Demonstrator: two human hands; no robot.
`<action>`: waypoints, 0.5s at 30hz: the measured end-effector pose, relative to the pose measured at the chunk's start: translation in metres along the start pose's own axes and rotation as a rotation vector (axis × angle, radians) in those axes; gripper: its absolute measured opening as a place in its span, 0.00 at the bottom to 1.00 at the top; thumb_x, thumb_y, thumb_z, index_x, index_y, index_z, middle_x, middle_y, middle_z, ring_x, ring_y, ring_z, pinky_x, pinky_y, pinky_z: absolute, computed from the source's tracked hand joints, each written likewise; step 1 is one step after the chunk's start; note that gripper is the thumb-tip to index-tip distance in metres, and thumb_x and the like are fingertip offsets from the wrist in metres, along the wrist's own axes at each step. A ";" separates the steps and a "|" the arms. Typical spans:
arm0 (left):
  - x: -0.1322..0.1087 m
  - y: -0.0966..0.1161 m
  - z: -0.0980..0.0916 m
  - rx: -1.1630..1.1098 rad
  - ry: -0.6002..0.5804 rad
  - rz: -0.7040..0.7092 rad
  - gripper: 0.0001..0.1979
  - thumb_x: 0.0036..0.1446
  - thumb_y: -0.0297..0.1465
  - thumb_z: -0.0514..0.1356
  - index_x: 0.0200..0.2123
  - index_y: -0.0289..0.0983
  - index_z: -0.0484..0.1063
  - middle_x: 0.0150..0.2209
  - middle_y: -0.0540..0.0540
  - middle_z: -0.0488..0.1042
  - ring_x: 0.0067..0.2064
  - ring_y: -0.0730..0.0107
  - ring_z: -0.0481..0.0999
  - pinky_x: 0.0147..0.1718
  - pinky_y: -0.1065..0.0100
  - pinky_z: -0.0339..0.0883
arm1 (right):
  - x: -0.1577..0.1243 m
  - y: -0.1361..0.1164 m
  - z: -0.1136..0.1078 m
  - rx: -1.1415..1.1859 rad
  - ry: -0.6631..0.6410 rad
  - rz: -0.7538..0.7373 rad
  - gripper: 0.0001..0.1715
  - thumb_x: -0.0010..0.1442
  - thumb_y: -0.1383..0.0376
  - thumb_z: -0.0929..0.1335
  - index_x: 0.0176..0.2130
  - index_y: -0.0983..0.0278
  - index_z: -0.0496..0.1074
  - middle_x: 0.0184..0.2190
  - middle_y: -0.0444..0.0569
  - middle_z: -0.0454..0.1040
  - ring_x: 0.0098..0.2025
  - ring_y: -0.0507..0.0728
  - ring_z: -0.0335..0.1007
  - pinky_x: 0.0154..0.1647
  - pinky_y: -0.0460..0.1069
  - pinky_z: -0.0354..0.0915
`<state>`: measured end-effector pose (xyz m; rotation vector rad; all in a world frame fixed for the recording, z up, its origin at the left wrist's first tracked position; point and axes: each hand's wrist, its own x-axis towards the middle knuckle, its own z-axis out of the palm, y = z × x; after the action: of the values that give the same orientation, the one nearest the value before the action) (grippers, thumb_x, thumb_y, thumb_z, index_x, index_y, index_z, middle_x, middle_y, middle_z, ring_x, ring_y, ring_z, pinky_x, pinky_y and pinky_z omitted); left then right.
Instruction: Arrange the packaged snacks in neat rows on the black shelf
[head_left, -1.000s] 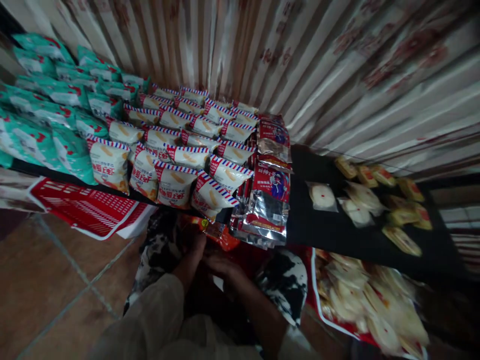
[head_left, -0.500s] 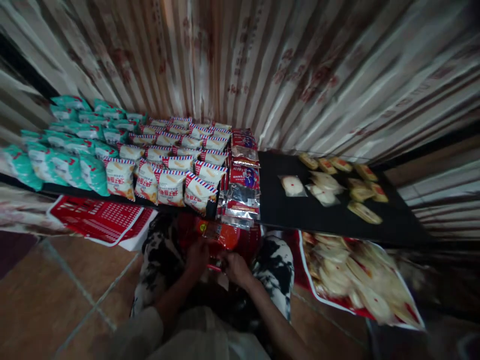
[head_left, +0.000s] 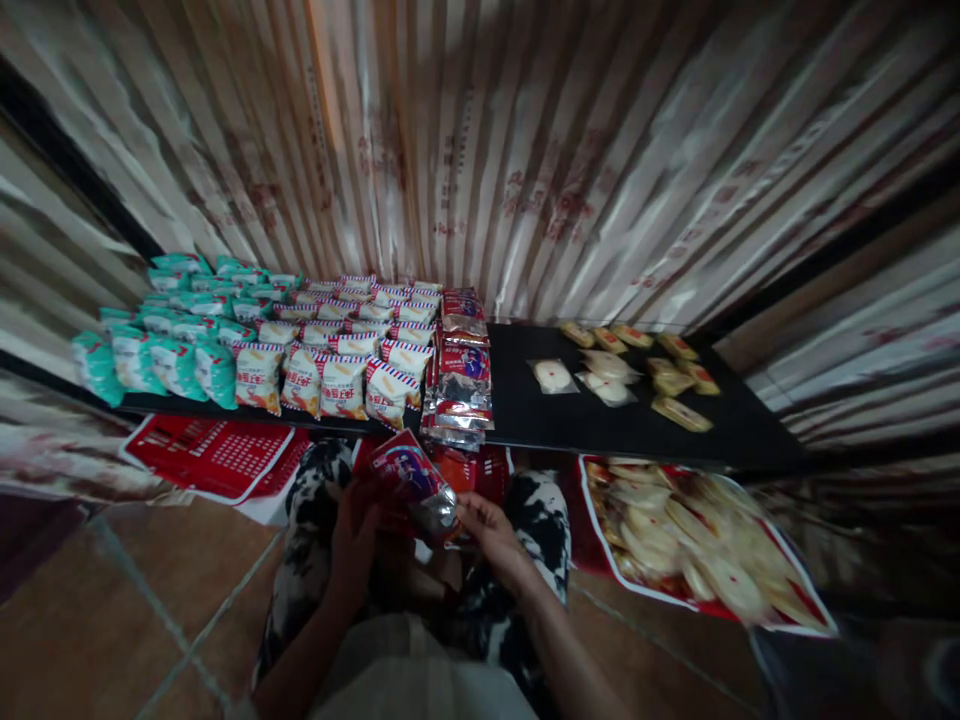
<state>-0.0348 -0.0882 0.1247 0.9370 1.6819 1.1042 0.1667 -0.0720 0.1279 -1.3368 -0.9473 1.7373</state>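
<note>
A red, blue and silver foil snack packet [head_left: 412, 475] is held tilted above my lap, its printed side up. My right hand [head_left: 491, 530] pinches its silver lower right corner between thumb and fingers. At the packet's left edge my left hand [head_left: 354, 540] is curled against it, its fingertips dim and partly hidden. Beneath the packet lies a red bag [head_left: 491, 475] with an orange patch, between my knees. Just beyond, similar foil packets [head_left: 465, 370] lie in an overlapping column on the black shelf [head_left: 517, 420].
White striped snack bags [head_left: 341, 385] and teal bags [head_left: 176, 365] stand in rows at left. Flat white packs [head_left: 553, 376] and yellowish packs [head_left: 681, 414] lie at right. Below are a red bag [head_left: 202, 455] and an open bag of pale packs [head_left: 675, 530]. A curtain [head_left: 480, 150] hangs behind.
The foil packet has come up into view between my hands, above the red bag. My left hand has shifted left and my right hand slightly right. The camera view has tilted and shifted.
</note>
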 end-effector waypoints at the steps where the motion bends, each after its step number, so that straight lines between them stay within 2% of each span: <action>1: -0.004 0.001 0.004 -0.052 -0.059 -0.023 0.23 0.54 0.39 0.54 0.53 0.37 0.61 0.52 0.42 0.70 0.53 0.64 0.70 0.49 0.66 0.65 | -0.003 -0.003 0.001 0.046 0.013 -0.004 0.27 0.42 0.44 0.71 0.31 0.63 0.69 0.24 0.43 0.71 0.26 0.51 0.65 0.30 0.47 0.62; 5: -0.012 0.008 0.018 -0.121 -0.230 -0.059 0.25 0.48 0.46 0.59 0.45 0.36 0.68 0.46 0.42 0.75 0.47 0.61 0.74 0.44 0.65 0.68 | -0.011 -0.010 0.003 0.167 0.068 -0.033 0.25 0.41 0.47 0.73 0.29 0.63 0.69 0.23 0.43 0.71 0.24 0.51 0.64 0.29 0.46 0.62; 10: -0.007 0.022 0.028 -0.054 -0.266 -0.013 0.23 0.42 0.48 0.60 0.35 0.36 0.71 0.36 0.44 0.77 0.39 0.62 0.75 0.39 0.66 0.69 | -0.020 -0.012 -0.004 0.129 0.091 -0.099 0.24 0.43 0.47 0.72 0.30 0.63 0.72 0.26 0.44 0.73 0.28 0.53 0.67 0.33 0.48 0.63; 13: -0.005 0.034 0.031 -0.013 -0.269 0.057 0.19 0.44 0.47 0.60 0.29 0.37 0.70 0.31 0.46 0.77 0.35 0.63 0.75 0.35 0.67 0.69 | -0.027 -0.019 -0.010 0.118 0.115 -0.119 0.24 0.46 0.47 0.71 0.35 0.61 0.73 0.32 0.47 0.75 0.35 0.56 0.70 0.39 0.50 0.64; 15: -0.005 0.044 0.034 -0.018 -0.298 0.102 0.18 0.46 0.47 0.59 0.29 0.37 0.70 0.31 0.46 0.76 0.35 0.64 0.74 0.35 0.67 0.68 | -0.031 -0.026 -0.012 0.132 0.097 -0.143 0.24 0.48 0.47 0.70 0.39 0.61 0.73 0.34 0.47 0.75 0.38 0.57 0.71 0.42 0.50 0.64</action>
<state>0.0043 -0.0695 0.1607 1.1262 1.3931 0.9884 0.1875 -0.0859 0.1625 -1.2266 -0.8386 1.5842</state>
